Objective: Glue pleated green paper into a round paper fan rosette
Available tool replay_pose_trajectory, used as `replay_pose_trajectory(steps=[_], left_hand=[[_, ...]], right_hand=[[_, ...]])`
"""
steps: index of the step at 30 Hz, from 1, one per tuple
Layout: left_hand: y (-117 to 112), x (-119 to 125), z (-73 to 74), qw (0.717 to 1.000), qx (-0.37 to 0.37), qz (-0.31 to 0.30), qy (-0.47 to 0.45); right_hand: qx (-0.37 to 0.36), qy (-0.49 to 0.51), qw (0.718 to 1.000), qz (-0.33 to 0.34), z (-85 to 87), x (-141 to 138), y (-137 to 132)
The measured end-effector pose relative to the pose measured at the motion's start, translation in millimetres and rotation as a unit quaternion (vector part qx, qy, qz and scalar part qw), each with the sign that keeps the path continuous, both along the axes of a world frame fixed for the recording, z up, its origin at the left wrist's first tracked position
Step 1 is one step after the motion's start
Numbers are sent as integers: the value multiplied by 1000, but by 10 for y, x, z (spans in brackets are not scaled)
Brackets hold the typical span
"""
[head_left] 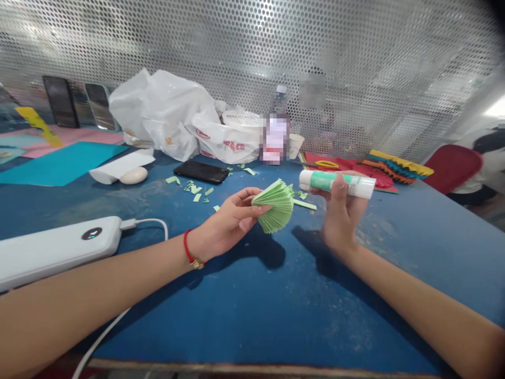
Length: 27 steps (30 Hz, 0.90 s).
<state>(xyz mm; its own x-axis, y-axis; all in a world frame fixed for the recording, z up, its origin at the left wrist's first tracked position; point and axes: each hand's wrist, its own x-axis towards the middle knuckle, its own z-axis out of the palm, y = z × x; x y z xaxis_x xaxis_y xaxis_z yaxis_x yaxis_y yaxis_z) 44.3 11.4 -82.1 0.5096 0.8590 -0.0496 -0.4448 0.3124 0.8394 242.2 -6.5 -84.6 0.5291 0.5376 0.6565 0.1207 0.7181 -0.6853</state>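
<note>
Above the middle of the blue surface (244,316): left hand (231,221), fingers and thumb pinching the gathered end of a pleated green paper fan (274,206), its pleats folded throughout and splayed. Right hand (342,213), clenched around a glue stick (337,184), just beside the fan, not touching it. Green paper scraps (193,189) lie on the far side. Far right, a multicoloured pleated paper piece (398,166). Whether glue has been applied cannot be told.

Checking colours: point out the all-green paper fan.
The green fan in the left hand; the other fan, lying further back, is striped yellow, orange and teal.
</note>
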Motion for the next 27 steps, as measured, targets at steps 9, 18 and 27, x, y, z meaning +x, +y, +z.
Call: replay_pose_trajectory(steps=[9,18,27], left_hand=[[85,-5,-33,935,252,76,239],[225,-81,-14,933,263,69,235],[240,-62,-150,847,424,43,316]], right_hand=[[5,-13,1000,3,-11,7,2],[27,-56,998,-1,9,-26,-69],[54,-10,998,10,53,-93,-113]])
